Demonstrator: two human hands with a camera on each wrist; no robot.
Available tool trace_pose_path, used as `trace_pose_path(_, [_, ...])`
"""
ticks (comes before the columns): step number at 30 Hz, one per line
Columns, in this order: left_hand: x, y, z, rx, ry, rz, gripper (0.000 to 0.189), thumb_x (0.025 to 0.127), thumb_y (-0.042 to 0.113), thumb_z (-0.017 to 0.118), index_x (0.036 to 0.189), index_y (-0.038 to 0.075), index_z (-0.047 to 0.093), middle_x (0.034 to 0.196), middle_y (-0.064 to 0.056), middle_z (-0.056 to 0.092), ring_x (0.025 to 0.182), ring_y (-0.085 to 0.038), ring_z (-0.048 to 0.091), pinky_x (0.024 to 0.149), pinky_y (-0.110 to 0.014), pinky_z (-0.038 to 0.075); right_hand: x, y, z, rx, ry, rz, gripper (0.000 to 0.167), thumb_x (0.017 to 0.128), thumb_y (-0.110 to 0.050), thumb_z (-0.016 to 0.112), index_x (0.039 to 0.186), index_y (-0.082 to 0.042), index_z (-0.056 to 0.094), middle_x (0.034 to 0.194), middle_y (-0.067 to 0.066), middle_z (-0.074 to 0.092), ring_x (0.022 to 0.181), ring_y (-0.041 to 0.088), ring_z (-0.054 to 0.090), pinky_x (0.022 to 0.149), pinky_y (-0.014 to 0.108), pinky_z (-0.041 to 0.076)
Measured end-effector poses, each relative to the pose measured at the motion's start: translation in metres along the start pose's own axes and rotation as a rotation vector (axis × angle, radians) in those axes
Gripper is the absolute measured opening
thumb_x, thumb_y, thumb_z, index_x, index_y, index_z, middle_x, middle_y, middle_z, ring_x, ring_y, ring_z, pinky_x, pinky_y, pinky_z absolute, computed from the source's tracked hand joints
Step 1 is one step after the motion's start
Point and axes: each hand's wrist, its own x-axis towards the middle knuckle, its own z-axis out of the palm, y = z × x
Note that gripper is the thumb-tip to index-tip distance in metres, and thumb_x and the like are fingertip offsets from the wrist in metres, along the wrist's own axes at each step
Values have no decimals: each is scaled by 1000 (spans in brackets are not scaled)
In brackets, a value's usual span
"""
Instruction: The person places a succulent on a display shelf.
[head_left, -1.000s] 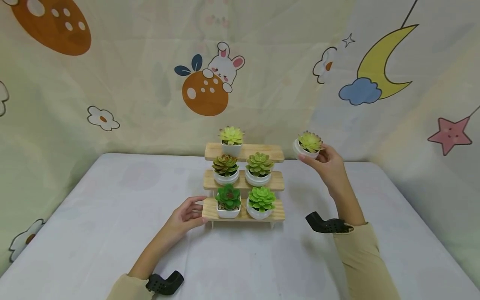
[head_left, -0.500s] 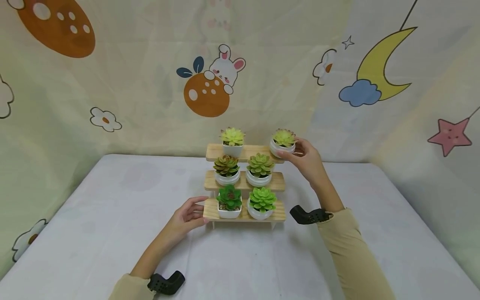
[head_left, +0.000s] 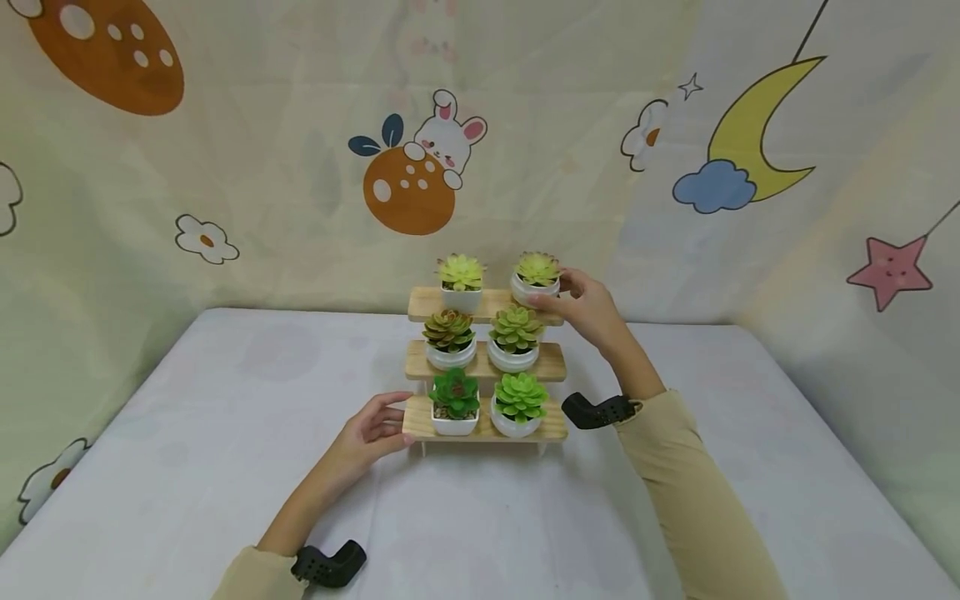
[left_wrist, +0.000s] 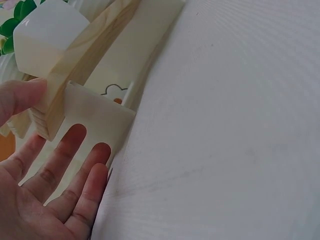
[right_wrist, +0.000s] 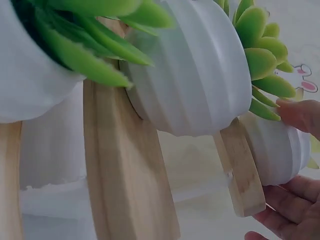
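A three-step wooden plant stand (head_left: pixel 487 432) stands mid-table in the head view. My left hand (head_left: pixel 372 429) holds the left end of its lowest board, thumb on one edge and index finger at the other; the remaining fingers (left_wrist: pixel 70 155) extend beside the white leg. At the top board's right end, my right hand (head_left: pixel 588 307) grips the round white pot of a yellow-green succulent (head_left: pixel 538 270). That pot (right_wrist: pixel 280 150) appears upright at the top board, thumb on one side and fingers on the other. Whether its base bears fully on the board I cannot tell.
A pale succulent (head_left: pixel 461 273) in a square pot sits top left. On the middle board are a reddish-green succulent (head_left: pixel 448 331) and a green one (head_left: pixel 516 329). Below are a dark green succulent (head_left: pixel 454 393) and a bright green one (head_left: pixel 521 397). A printed cloth (head_left: pixel 300 150) hangs behind.
My right hand has carried the potted succulent leftward from beside the stand to the top board's right end. The left hand has stayed on the lowest board.
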Motion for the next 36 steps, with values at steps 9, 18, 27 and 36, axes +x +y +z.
trace_pose_path(9, [-1,1,1,5,-6,16,59,85,14,67,137,12,39,118,-19,57,98,-18,59,80,-21,49,5,-8,1,-46,-72,-29,75,83,-45,65,142,-10,35,134,12,46,136,29,32,103,51,34])
trace_pose_path(18, [-1,3,1,13,-3,12,59,85,15,67,137,12,39,116,-16,58,96,-16,60,80,-22,49,4,-6,3,-47,-86,-60,58,84,-45,64,127,-12,45,112,10,49,111,25,45,82,39,36])
trace_pose_path(27, [-2,2,2,19,-26,65,57,86,12,65,137,8,38,115,-21,58,95,-18,60,79,-22,50,3,-3,4,4,-94,-49,67,85,-42,64,138,-11,36,122,11,48,117,27,45,93,45,39])
trace_pose_path(36, [-2,3,1,26,-16,41,58,86,13,66,137,11,39,116,-19,59,97,-19,60,80,-21,50,4,-1,5,47,-119,-41,68,86,-40,63,140,-12,34,131,13,44,125,29,42,98,49,39])
